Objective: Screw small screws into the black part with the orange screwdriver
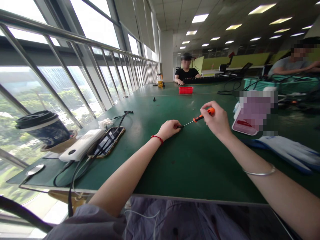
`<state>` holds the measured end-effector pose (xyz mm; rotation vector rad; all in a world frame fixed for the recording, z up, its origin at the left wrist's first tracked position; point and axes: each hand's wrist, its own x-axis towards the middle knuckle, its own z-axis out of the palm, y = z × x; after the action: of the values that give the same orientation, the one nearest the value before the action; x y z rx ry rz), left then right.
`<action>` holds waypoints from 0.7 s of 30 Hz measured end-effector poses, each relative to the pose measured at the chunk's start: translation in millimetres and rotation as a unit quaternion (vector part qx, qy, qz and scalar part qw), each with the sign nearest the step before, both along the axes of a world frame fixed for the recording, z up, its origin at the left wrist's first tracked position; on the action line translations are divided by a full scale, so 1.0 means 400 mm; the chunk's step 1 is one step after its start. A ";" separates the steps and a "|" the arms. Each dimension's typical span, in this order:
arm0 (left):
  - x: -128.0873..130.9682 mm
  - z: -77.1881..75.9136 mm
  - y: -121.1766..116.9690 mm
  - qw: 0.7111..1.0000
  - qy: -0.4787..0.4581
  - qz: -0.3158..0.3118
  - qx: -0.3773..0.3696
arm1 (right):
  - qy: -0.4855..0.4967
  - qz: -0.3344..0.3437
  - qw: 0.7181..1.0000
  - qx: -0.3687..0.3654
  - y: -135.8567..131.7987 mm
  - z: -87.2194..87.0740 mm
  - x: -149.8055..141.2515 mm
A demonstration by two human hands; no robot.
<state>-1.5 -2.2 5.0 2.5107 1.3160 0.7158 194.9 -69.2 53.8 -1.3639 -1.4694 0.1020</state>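
Note:
My right hand [217, 118] grips the orange and black handle of a screwdriver [198, 118], its fingers closed round the handle's end. The thin metal shaft slants down to the left. Its tip meets a small black part [180, 126] at the fingertips of my left hand [170, 129]. Those fingers are closed on the part and rest low over the green table [190, 163]. What kind of part it is, I cannot make out, as it is tiny and partly covered.
On the left are a lidded paper cup [46, 128], a white power bank [82, 145], a phone [110, 141] and cables. Gloves [287, 150] and a pink case [250, 115] lie right. Farther off are a red tray [185, 90], teal basket [295, 83] and two people.

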 end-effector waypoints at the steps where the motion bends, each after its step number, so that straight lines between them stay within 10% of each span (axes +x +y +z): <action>1: 0.000 0.000 -0.001 1.000 0.001 0.001 0.001 | -0.009 -0.004 1.000 0.001 0.000 0.001 0.001; 21: 0.005 0.008 -0.017 1.000 0.010 0.027 0.009 | 0.014 0.028 0.999 -0.016 -0.002 -0.001 -0.002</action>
<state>0.4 -8.9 8.1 2.5110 1.3963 0.7174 194.0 -69.8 53.3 -1.3415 -1.4897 0.1804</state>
